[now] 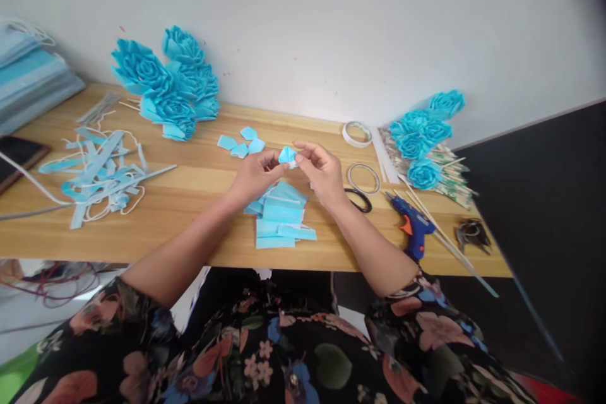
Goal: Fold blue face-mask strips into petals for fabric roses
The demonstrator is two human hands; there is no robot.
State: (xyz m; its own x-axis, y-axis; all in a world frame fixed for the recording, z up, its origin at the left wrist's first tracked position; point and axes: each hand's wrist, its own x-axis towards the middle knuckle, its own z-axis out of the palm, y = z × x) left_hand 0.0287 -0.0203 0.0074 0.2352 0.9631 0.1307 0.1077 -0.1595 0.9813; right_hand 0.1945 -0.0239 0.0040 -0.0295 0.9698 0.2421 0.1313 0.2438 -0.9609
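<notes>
Head-worn view, forward and downward

Looks fairly bright, with soft, diffuse light across the wall (303, 44) and bench (199, 183). Throws only faint, soft-edged shadows. Falls off to a blurred black in the upper right corner. Stretches and tilts toward the edges, enlarging the sleeves (108, 328). Smears fine detail slightly, even in the flowers (146, 69).

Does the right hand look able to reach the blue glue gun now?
Probably yes: the blue glue gun lies uncovered beside the right forearm, though the right hand would first have to release the folded light-blue piece.
</notes>
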